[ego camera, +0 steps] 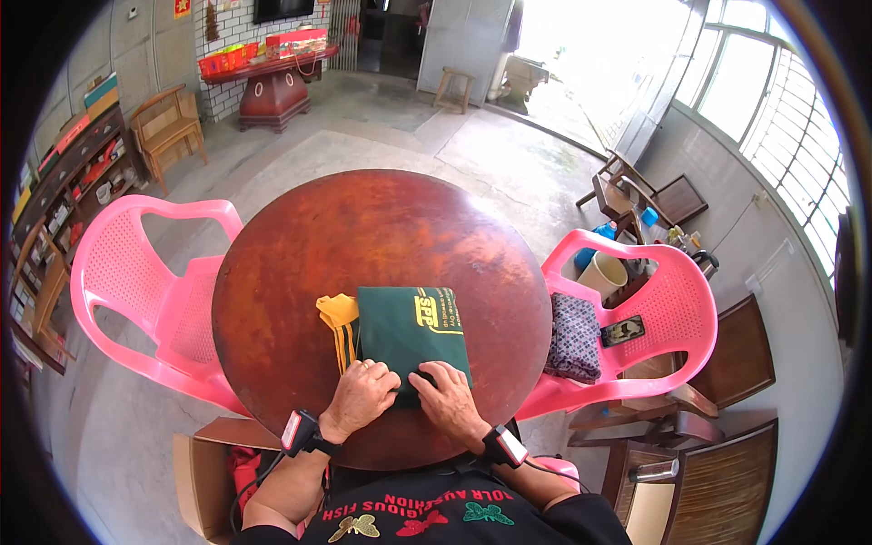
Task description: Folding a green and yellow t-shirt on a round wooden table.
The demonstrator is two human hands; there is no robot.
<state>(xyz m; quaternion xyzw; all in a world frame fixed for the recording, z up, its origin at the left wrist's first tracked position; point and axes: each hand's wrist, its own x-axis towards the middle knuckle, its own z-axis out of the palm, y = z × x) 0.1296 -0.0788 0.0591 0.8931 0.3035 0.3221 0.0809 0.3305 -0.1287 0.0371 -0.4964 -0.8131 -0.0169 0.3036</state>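
A dark green folded garment (395, 327) with yellow print lies on the round, reddish-brown wooden table (368, 225). A yellow part with dark stripes (338, 315) sticks out past its left side, perhaps a sleeve. My left hand (364, 395), a ring on one finger, has its fingers curled on the near left corner of the cloth. Along the near right edge, my right hand (449, 402) pinches the fabric between thumb and fingers. The fingertips of both hands partly hide the near edge. Each wrist wears a strapped device with a cable.
Pink plastic chairs flank the table, left (143, 272) and right (654, 286). The right seat holds a folded patterned cloth (572, 340) and a phone (622, 331). An open cardboard box (194, 477) stands at lower left. Beyond the right chair is a pale bin (602, 274).
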